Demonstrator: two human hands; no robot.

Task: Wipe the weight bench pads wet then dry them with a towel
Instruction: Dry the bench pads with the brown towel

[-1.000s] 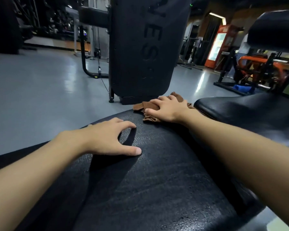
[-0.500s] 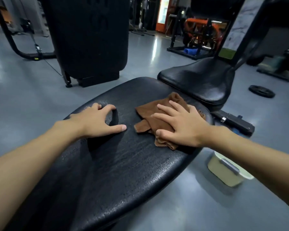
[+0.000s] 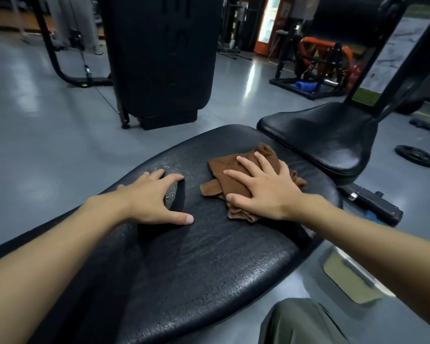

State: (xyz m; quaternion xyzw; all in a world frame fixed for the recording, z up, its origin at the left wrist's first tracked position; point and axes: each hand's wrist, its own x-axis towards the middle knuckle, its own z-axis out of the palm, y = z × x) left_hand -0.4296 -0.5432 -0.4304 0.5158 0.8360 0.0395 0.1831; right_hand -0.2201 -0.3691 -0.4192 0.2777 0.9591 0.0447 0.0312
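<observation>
Right hand [image 3: 266, 192] flat, fingers spread, pressing cloth [image 3: 233, 175].

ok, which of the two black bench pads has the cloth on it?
The long textured black back pad nearest the camera: the crumpled brown cloth lies on it under the flat right hand. The smooth black seat pad beyond is bare.

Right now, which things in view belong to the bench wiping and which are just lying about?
In use: brown cloth, long bench pad, seat pad, right hand, left hand.

Lying about: weight plate, beige tub, blue roll.
</observation>
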